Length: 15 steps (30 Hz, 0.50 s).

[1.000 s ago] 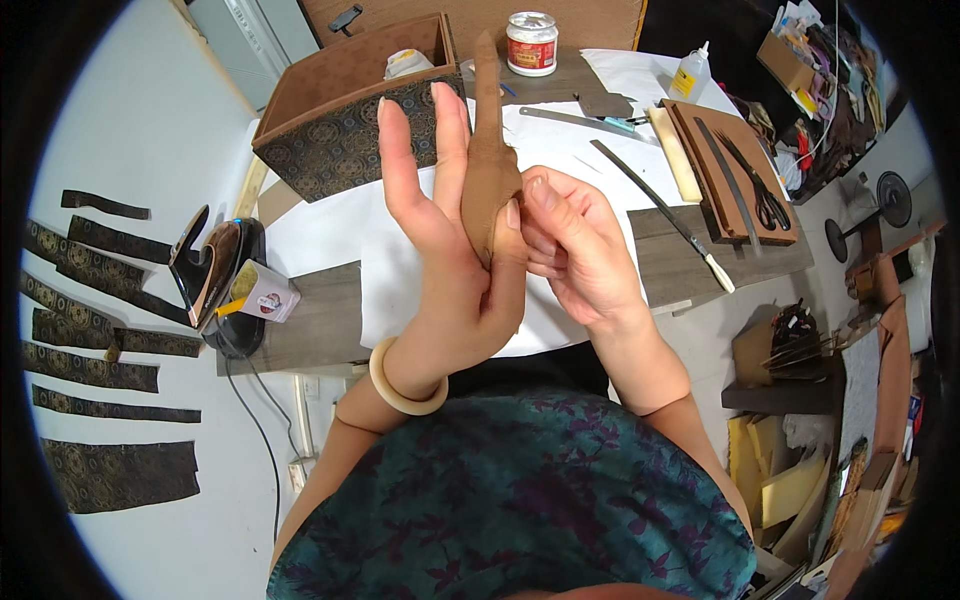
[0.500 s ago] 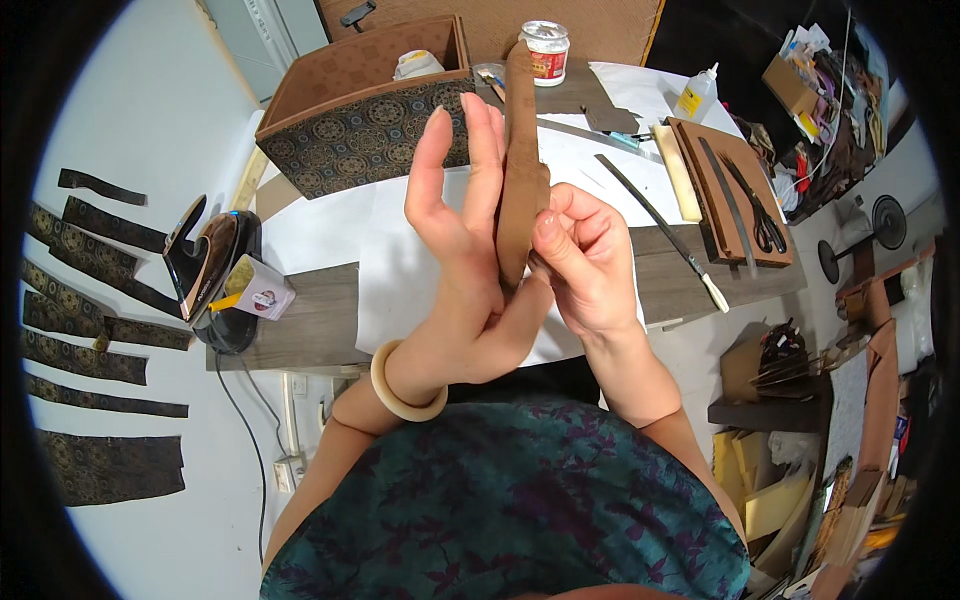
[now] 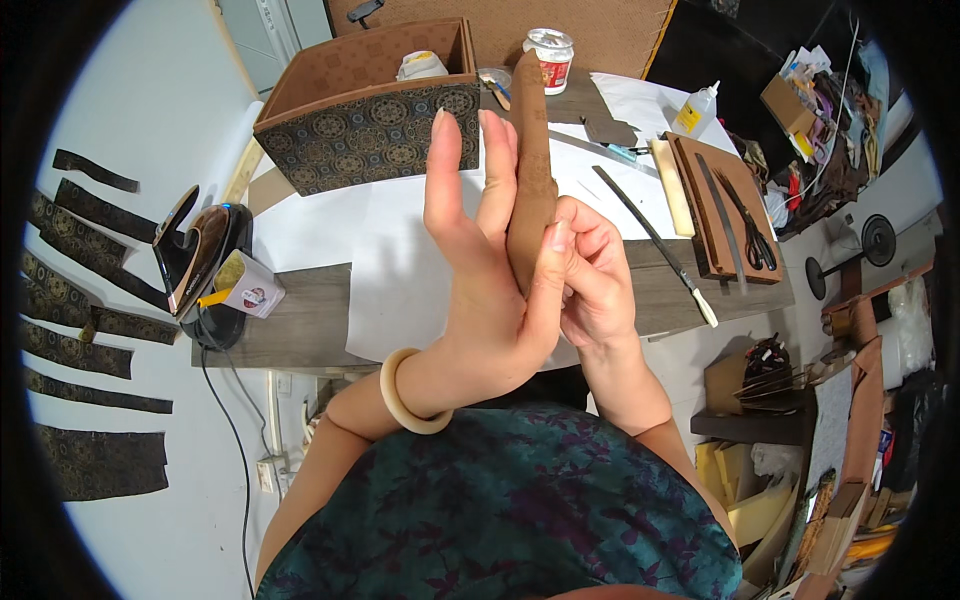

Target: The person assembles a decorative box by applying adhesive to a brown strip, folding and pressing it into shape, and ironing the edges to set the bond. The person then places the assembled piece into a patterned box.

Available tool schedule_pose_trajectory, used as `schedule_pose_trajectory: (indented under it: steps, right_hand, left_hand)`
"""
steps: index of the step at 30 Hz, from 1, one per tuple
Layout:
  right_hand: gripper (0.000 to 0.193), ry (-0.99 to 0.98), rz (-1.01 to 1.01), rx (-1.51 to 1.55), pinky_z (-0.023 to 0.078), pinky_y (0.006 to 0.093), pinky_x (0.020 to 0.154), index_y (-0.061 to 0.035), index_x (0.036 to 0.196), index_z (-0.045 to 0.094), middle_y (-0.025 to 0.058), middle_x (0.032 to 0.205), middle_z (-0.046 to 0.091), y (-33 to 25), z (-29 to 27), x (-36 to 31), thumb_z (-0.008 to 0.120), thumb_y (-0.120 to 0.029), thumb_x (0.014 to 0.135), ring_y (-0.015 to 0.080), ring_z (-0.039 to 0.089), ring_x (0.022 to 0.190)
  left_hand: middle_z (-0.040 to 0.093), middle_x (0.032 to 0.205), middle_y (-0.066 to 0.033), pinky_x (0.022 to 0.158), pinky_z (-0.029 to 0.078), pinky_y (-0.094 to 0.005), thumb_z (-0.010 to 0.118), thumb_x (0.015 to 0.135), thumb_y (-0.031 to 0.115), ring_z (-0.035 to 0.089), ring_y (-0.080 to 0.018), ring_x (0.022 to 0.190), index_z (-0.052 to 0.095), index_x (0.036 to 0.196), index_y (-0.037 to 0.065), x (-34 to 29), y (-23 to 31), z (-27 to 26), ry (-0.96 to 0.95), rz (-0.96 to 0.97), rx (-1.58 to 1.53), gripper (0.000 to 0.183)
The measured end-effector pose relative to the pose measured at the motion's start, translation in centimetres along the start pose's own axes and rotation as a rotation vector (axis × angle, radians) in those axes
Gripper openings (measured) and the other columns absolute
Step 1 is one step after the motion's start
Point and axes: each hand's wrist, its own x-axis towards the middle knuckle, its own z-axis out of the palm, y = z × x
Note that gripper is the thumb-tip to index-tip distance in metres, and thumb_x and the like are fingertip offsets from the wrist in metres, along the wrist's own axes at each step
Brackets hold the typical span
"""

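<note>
I have the brown strip [image 3: 535,150] upright over the desk [image 3: 308,318], its lower end clamped in the left hand [image 3: 490,285]; whether the right hand [image 3: 600,285] pinches its edge I can't tell. This piece looks unfinished; the box [image 3: 375,138] near the far-left corner has its front covered.

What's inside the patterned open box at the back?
In the box, a whitish rounded object shows toward the right end. The front wall hides its base and the space just behind; anything lying there can't be seen.
</note>
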Motion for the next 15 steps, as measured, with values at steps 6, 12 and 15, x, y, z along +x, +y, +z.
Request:
schedule_pose_trajectory:
  steps: [6, 12, 15]
  right_hand:
    - [0.010, -0.027, 0.078, 0.085, 0.030, 0.0190, 0.044, -0.0073, 0.100, 0.058, -0.0032, 0.064, 0.054, 0.1, -1.0, 0.1, 0.064, -0.016, 0.102, 0.0029, 0.040, 0.048]
    - [0.020, -0.029, 0.015, 0.085, 0.031, 0.0187, 0.046, -0.0057, 0.112, 0.057, -0.0027, 0.068, 0.057, -0.4, -0.3, 0.4, 0.065, -0.022, 0.102, 0.0028, 0.041, 0.050]
    - [0.020, -0.042, -0.011, 0.009, 0.029, 0.0185, 0.046, -0.0056, 0.108, 0.058, -0.0030, 0.069, 0.059, -0.7, -0.1, 0.4, 0.066, -0.023, 0.102, 0.0021, 0.040, 0.050]
  left_hand:
    - [0.002, 0.165, -0.0315, 0.120, 0.027, -0.0474, 0.040, 0.097, -0.014, 0.021, -0.0469, 0.151, -0.019, 0.156, 0.004, 0.1, -0.1, -0.3, -0.020, 0.011, 0.010, 0.085]
    - [-0.008, 0.165, -0.0246, 0.119, 0.032, -0.0444, 0.043, 0.096, -0.012, 0.021, -0.0438, 0.152, -0.005, 0.158, -0.003, -0.1, -0.8, 0.1, 0.021, 0.040, -0.076, 0.079]
    - [-0.013, 0.164, -0.0209, 0.118, 0.036, -0.0431, 0.045, 0.094, -0.012, 0.023, -0.0412, 0.152, 0.012, 0.157, -0.010, -0.1, -0.7, 0.2, 0.024, 0.013, 0.001, 0.071]
